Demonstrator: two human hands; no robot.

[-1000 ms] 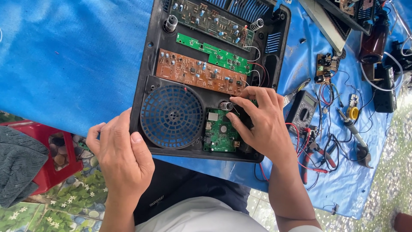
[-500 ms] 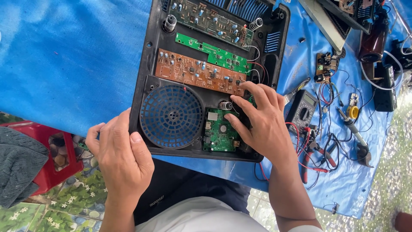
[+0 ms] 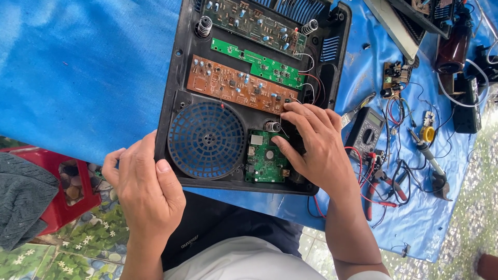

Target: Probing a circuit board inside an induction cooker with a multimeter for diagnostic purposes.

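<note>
The left hand (image 3: 145, 189) grips the near-left corner of an opened black plastic appliance casing (image 3: 179, 78). The right hand (image 3: 316, 142), fingers curled, probes beside a small green circuit board (image 3: 267, 163). A grey multimeter (image 3: 365, 132) lies just right.

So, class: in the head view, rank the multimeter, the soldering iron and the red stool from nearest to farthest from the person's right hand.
1. The multimeter, just beside the right hand on the blue sheet.
2. The soldering iron, further out past the tangle of wires.
3. The red stool, far across, beyond the left hand, off the sheet.
</note>
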